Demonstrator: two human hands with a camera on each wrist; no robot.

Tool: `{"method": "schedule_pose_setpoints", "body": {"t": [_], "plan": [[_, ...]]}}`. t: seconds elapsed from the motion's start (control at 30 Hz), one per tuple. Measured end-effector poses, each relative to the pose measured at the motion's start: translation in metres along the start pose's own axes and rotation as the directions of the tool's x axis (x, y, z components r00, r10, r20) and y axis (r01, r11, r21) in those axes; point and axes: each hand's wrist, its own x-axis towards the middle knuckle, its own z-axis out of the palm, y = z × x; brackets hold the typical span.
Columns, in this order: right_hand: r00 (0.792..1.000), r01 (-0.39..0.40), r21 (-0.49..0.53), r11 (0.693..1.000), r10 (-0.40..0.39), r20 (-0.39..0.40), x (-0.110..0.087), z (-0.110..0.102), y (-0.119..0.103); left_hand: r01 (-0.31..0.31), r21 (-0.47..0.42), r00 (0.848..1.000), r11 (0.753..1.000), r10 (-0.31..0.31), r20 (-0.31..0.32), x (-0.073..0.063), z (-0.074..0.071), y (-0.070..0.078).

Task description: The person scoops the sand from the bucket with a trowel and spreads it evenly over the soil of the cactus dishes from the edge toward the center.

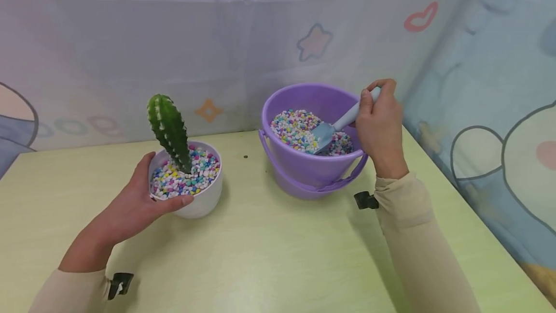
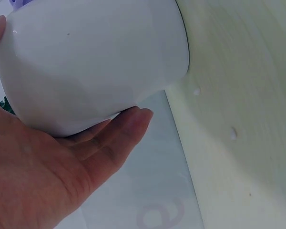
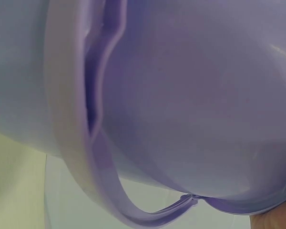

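Observation:
My left hand (image 1: 130, 209) holds a white pot (image 1: 207, 201) from its left side, thumb along the near rim. The left wrist view shows the fingers (image 2: 117, 138) against the pot's smooth wall. A green cactus (image 1: 168, 127) leans leftward out of multicoloured pebbles (image 1: 173, 183) in the pot. My right hand (image 1: 381, 127) grips the handle of a light blue toy shovel (image 1: 347, 118) over a purple bucket (image 1: 299, 170). The blade is partly sunk in the bucket's own pebbles (image 1: 295, 127). In the right wrist view the bucket wall (image 3: 195, 95) fills most of the picture.
Both things stand on a pale yellow-green table (image 1: 243, 255), with a small dark speck (image 1: 245, 156) between them. The bucket's handle (image 1: 321, 189) hangs down in front. A patterned cloth (image 1: 173, 42) rises behind the table, and another hangs at the right.

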Motion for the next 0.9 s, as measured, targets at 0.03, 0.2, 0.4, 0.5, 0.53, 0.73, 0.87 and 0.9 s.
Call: {"method": "schedule_pose_setpoints", "body": {"t": [0.03, 0.2, 0.4, 0.5, 0.53, 0.73, 0.87, 0.9], "plan": [[1.000, -0.001, 0.000, 1.000, 0.001, 0.002, -0.0004, 0.0006, 0.0006, 0.003, -0.002, 1.000, 1.000, -0.003, 0.002, -0.0002, 0.0000, -0.0002], [1.000, 0.001, -0.008, 1.000, -0.001, -0.005, -0.0006, 0.0023, 0.0020, 0.014, -0.003, 1.000, 1.000, -0.014, 0.004, 0.0009, 0.0007, -0.0017], [1.000, -0.004, -0.015, 1.000, 0.003, -0.010, -0.0006, 0.0023, 0.0012, 0.019, 0.007, 1.000, 1.000, -0.019, 0.003, 0.0008, 0.0008, -0.0015], [1.000, -0.004, -0.018, 1.000, 0.004, -0.012, -0.0006, 0.0020, 0.0011, 0.026, 0.012, 1.000, 1.000, -0.026, 0.008, 0.0008, 0.0007, -0.0007], [1.000, -0.003, -0.018, 1.000, 0.003, -0.012, -0.0006, 0.0019, 0.0011, 0.028, 0.012, 1.000, 1.000, -0.028, 0.010, 0.0007, 0.0007, -0.0005], [1.000, 0.002, -0.017, 1.000, -0.002, -0.011, -0.0006, 0.0017, 0.0009, 0.026, 0.010, 1.000, 1.000, -0.026, 0.009, 0.0004, 0.0000, 0.0008], [1.000, 0.004, -0.011, 1.000, -0.004, -0.010, -0.0009, 0.0015, 0.0007, 0.022, 0.001, 1.000, 1.000, -0.022, 0.009, 0.0003, -0.0005, 0.0007], [1.000, 0.003, -0.008, 1.000, -0.003, -0.009, -0.0010, 0.0014, 0.0006, 0.022, 0.000, 1.000, 1.000, -0.022, 0.009, 0.0003, -0.0006, 0.0007]]}}
